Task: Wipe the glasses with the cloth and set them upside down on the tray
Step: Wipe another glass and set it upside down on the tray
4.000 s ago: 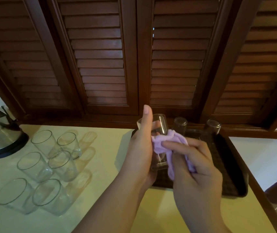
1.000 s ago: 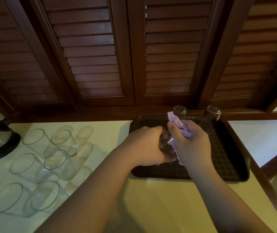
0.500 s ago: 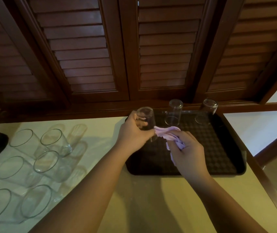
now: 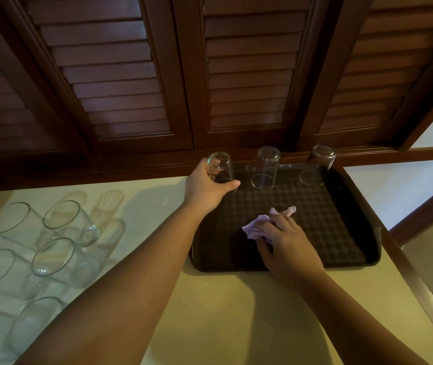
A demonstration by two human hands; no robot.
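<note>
The head view looks down over two bare forearms reaching forward across a pale table (image 4: 236, 312). Nearest on the left side of the table stand several clear glasses (image 4: 54, 259), upright with their mouths up, clustered close together and some touching; the lowest ones are cut off by the picture's edge. Further in, the right hand (image 4: 286, 246) rests over the near part of a dark tray (image 4: 370, 259) with a checkered floor, its fingers curled round a crumpled lilac cloth (image 4: 260, 226) that sticks out to the left and past the fingertips; whether the cloth touches the tray floor cannot be told. The tray lies on the right half of the table, its far edge close to the wooden sill. Beyond that, the left hand (image 4: 207, 188) grips an upside-down glass (image 4: 220, 167) at the tray's far left corner, thumb across the front near its rim and fingers behind it; the base points up, and the rim sits at or just above the tray floor, though contact cannot be made out. To its right, along the tray's far edge, a second inverted glass (image 4: 266, 167) stands mouth down, and a third inverted glass (image 4: 315, 164) stands near the far right corner, apart from the others. Behind everything rise dark wooden louvred shutters (image 4: 249, 75).
</note>
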